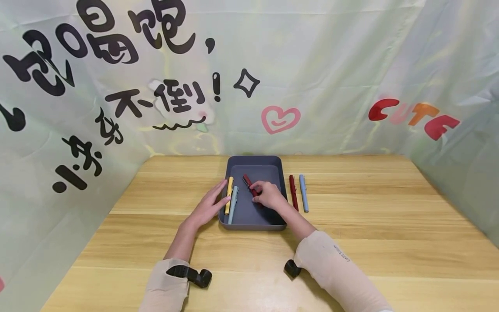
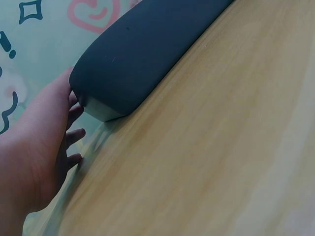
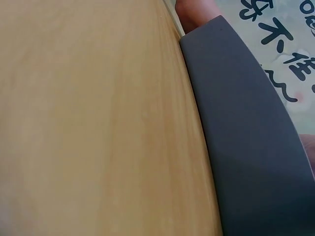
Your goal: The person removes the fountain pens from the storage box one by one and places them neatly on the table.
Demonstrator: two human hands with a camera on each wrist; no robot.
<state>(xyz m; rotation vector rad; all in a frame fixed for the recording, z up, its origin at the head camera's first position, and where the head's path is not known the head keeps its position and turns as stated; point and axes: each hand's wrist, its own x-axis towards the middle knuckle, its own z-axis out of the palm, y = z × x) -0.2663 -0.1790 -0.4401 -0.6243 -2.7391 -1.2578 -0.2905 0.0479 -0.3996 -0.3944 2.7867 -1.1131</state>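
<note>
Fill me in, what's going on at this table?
A person's right hand pinches a maroon pen inside a gray tray, while the left hand is at the tray's left side. A yellow pen and a pale blue pen lie inside along that side. A dark red pen and a blue pen lie on the table, right of the tray.

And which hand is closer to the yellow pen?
Left. The left hand has its thumb reaching across the yellow pen. The right hand is farther off, to the pen's right, pinching a dark red pen.
</note>
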